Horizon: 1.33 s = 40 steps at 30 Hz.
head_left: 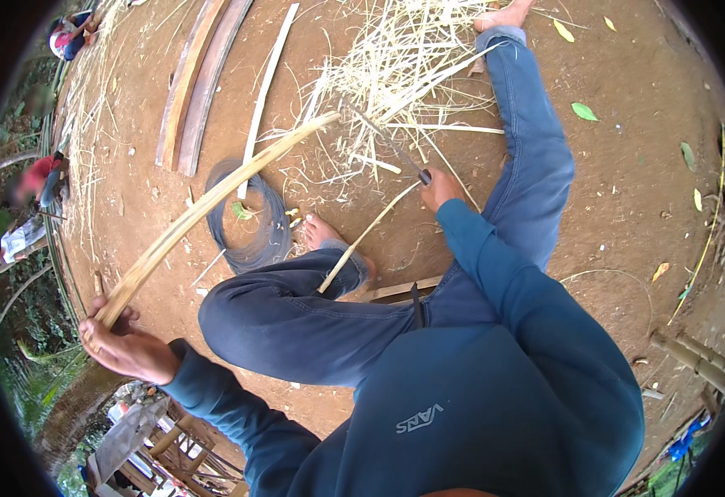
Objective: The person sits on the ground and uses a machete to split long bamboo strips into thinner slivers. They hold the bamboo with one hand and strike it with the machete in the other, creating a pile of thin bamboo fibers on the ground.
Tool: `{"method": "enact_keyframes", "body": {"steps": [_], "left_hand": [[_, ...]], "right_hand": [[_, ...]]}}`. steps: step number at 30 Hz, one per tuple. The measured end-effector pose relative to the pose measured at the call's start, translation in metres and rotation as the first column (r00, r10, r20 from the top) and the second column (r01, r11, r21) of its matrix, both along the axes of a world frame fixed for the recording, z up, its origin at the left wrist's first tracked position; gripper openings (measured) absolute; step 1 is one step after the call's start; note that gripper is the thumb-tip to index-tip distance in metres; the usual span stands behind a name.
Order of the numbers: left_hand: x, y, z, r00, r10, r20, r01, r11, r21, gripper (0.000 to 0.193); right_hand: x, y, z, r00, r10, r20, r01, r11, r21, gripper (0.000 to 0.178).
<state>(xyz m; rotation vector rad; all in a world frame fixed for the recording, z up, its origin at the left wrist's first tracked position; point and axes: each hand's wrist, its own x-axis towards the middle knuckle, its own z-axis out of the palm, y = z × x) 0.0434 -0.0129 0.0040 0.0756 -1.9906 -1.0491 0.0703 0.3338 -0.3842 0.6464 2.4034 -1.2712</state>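
Observation:
My left hand (126, 344), out at the left, is closed around the lower end of a long, pale split-bamboo strip (213, 197). The strip slants up and right, its far end close to the blade's tip. In my right hand (443, 189) is a knife (389, 142) with a dark handle and a long, narrow blade pointing up and left. A thin pale stick (368, 240) runs from beside my right hand down toward my bent left knee; whether that hand also grips it, I cannot tell.
Thin shavings (412, 70) lie piled beyond my right hand. A coil of dark wire (251, 224) rests near my foot. Two long curved planks (201, 87) and a flat pale slat (267, 99) lie on the dirt. Other people (43, 178) are at the far left; bamboo poles (694, 364) at right.

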Motion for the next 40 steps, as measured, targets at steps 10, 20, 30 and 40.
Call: {"method": "enact_keyframes", "body": {"steps": [10, 20, 30, 40], "left_hand": [[-0.001, -0.061, -0.078, 0.990, -0.050, 0.129, -0.030, 0.832, 0.554, 0.028], [-0.018, -0.139, -0.263, 0.999, 0.033, -0.030, 0.021, 0.244, 0.970, 0.022], [-0.057, -0.002, -0.361, 0.288, -0.698, 0.656, -0.071, 0.667, 0.742, 0.043], [-0.041, 0.071, -0.343, -0.915, -0.335, 0.224, 0.220, 0.053, 0.974, 0.073]], "right_hand": [[-0.003, 0.004, -0.034, 0.986, -0.165, -0.020, 0.166, 0.979, 0.114, 0.027], [0.003, 0.005, -0.045, 0.999, -0.042, -0.011, 0.043, 0.980, 0.192, 0.031], [0.009, 0.012, -0.076, 0.999, -0.010, -0.051, 0.022, 0.971, 0.239, 0.036], [0.004, 0.006, -0.069, 0.998, 0.002, 0.057, -0.014, 0.979, 0.203, 0.033]]}}
